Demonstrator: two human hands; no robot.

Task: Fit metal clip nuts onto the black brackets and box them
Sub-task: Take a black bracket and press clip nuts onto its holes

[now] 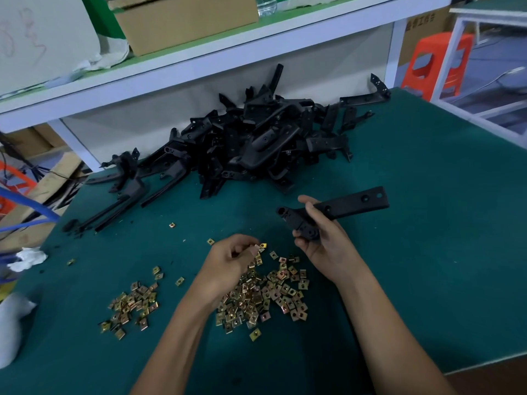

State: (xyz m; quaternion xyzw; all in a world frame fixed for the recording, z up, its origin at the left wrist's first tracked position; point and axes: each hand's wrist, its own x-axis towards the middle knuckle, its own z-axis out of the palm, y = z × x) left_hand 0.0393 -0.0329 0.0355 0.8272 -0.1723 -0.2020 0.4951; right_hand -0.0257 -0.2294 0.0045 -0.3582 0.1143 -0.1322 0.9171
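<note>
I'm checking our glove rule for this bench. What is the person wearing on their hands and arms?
Nothing visible. The left hand and right hand are bare, without gloves, and both forearms are uncovered to the frame's bottom edge: no sleeves, wristbands or watch.

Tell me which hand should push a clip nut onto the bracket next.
Left. The left hand already pinches a clip nut in its fingers, close to the bracket, which the right hand grips and can steady.

Head-worn wide-angle camera looks forward and down — close over the table (pixel 427 252).
</note>
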